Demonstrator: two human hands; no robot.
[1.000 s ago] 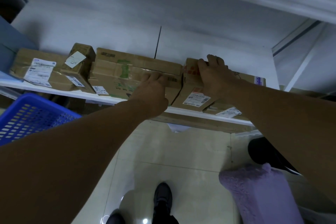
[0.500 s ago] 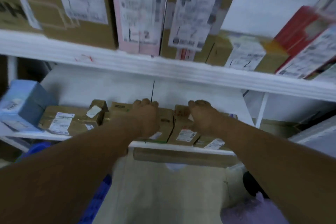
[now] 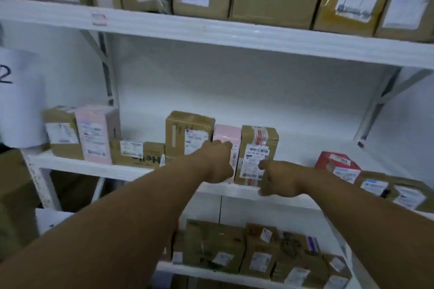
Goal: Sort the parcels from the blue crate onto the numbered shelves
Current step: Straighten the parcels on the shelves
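While both arms stretch out to the middle shelf, the brown taped parcel stands upright between the two hands. It sits at 3 o'clock from the left hand and at 10 o'clock from the right hand. A pink parcel peeks out at 1 o'clock from the left hand. Both hands have curled fingers (backs turned to us), so I cannot tell if they hold anything.

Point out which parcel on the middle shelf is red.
The red box on the right part of the middle shelf, to the right of the right hand. Every other parcel there is brown or pink.
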